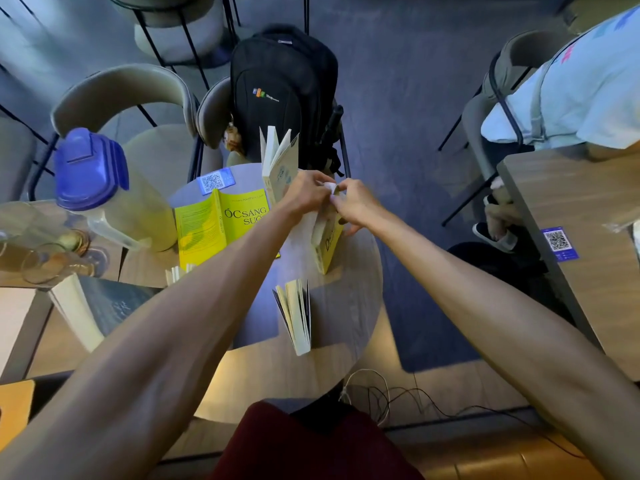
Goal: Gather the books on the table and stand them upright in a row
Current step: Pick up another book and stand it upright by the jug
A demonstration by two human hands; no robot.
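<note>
Our left hand (306, 194) and right hand (356, 204) both pinch the top edge of a pale yellow book (327, 242), upright mid-desk (346, 306). Just behind it: cream book (280, 161), standing, fanned. In front: thin book (298, 315), standing, fanned. Left: bright yellow book (214, 226), open, upright.
</note>
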